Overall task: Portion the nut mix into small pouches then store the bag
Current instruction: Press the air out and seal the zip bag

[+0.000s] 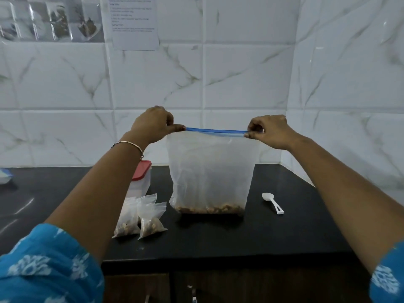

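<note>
A large clear zip bag (211, 171) with a blue seal strip stands upright on the black counter (273, 232), a thin layer of nut mix (211, 208) at its bottom. My left hand (154, 124) pinches the left end of the blue strip. My right hand (270, 132) pinches the right end, and the strip is stretched straight between them. Left of the bag lie small clear pouches (141, 217) holding nuts, leaning together.
A clear container with a red lid (142, 178) stands behind the pouches. A white plastic scoop (273, 202) lies on the counter right of the bag. A tiled wall closes the back and right; printed sheets hang on it. Another object sits at the far left edge (4, 176).
</note>
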{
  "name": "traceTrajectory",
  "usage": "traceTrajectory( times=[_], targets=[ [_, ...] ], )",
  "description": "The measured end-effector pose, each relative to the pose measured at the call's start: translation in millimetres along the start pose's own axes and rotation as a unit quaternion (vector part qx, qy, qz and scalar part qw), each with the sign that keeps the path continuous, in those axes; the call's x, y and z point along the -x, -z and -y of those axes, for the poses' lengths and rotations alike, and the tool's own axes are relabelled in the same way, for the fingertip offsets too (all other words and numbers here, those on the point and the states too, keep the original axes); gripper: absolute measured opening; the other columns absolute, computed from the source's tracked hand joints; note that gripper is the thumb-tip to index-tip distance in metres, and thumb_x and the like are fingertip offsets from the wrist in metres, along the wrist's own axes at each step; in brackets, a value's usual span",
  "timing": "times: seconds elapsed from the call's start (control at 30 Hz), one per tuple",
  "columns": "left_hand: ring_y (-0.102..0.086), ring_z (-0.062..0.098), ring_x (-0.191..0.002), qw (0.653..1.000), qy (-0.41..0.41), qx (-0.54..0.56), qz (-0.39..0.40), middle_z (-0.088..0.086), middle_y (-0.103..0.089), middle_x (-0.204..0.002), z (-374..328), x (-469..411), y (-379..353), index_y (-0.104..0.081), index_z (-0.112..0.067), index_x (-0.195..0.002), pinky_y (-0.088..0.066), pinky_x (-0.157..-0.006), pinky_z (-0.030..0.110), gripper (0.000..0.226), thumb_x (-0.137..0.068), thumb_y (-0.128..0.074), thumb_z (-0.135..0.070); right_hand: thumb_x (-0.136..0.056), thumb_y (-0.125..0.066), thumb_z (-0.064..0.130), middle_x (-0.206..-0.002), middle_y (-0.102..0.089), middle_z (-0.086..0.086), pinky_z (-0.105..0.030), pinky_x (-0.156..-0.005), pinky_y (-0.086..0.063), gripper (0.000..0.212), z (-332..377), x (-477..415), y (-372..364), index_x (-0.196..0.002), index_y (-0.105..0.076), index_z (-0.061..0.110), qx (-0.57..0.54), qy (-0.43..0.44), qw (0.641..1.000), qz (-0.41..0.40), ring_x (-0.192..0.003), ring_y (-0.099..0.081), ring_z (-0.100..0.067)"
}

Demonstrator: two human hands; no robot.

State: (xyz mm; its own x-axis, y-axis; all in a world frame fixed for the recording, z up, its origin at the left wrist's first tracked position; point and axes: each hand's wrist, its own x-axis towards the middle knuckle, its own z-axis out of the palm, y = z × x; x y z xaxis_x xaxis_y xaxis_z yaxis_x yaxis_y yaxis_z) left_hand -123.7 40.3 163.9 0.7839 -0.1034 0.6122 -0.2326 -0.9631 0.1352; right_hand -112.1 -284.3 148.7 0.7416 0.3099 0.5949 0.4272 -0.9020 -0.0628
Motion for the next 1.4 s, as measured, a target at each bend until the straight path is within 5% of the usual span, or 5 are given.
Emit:
traceTrajectory(
  times=[0.13, 0.37, 0.77, 1.0, 1.4],
  targets=[
    [-0.054, 0.018, -0.065, 0.994, 0.051, 0.098, 0.015, 0.001, -0.060, -0.068, -1.7, -0.3, 0.1, -0.060, -0.012, -0.072, -0.043, -0.055, 0.025, 0.036, -0.080, -0.074, -0.044, -0.089, -0.067, 0.035, -0.112, -0.050, 0.001, -0.035, -0.094, -0.031, 0.018, -2.7, 0.4, 2.3, -0.097, -0.069, 0.018, 0.058, 0.028, 0.998, -0.018, -0.103, -0.050, -0.018],
    [-0.067, 0.029, -0.072, 0.940, 0.131, 0.314, 0.015, 0.017, -0.069, -0.083, 11.5, -1.7, -14.4, -0.063, -0.007, -0.087, -0.058, -0.084, 0.046, 0.026, -0.074, -0.083, -0.015, -0.091, -0.049, 0.017, -0.097, -0.065, -0.008, -0.033, -0.072, -0.044, 0.021, 0.4, 1.5, 0.8, -0.099, -0.067, 0.009, 0.113, 0.014, 0.993, -0.038, -0.084, -0.053, -0.024],
    [-0.052, 0.014, -0.075, 0.849, 0.203, 0.487, 0.036, 0.003, -0.059, -0.085, 27.9, -4.7, -33.5, -0.063, -0.006, -0.104, -0.053, -0.062, 0.022, 0.021, -0.086, -0.071, -0.011, -0.085, -0.071, 0.024, -0.088, -0.066, 0.001, -0.029, -0.071, -0.049, 0.013, -11.1, -10.7, -7.2, -0.090, -0.065, 0.014, -0.135, -0.068, 0.988, -0.015, -0.075, -0.063, -0.016],
    [-0.067, 0.020, -0.074, 0.822, 0.236, 0.512, 0.078, 0.009, -0.065, -0.103, 21.1, -12.3, -49.0, -0.043, -0.007, -0.121, -0.055, -0.055, 0.026, 0.025, -0.103, -0.044, -0.025, -0.085, -0.070, 0.003, -0.085, -0.060, -0.008, -0.023, -0.055, -0.044, 0.041, -7.2, -27.7, -35.3, -0.118, -0.052, 0.019, -0.438, -0.190, 0.877, -0.055, -0.062, -0.051, -0.015],
    [-0.067, 0.012, -0.097, 0.758, 0.131, 0.635, -0.064, -0.007, -0.075, -0.083, 22.0, -30.3, -77.0, -0.061, -0.011, -0.103, -0.054, -0.089, 0.025, 0.015, -0.098, -0.050, -0.002, -0.101, -0.044, 0.016, -0.097, -0.051, 0.003, -0.014, -0.071, -0.039, 0.014, -0.1, -67.9, -68.1, -0.113, -0.043, 0.025, -0.525, -0.223, 0.805, -0.162, -0.083, -0.049, -0.006]
  ],
)
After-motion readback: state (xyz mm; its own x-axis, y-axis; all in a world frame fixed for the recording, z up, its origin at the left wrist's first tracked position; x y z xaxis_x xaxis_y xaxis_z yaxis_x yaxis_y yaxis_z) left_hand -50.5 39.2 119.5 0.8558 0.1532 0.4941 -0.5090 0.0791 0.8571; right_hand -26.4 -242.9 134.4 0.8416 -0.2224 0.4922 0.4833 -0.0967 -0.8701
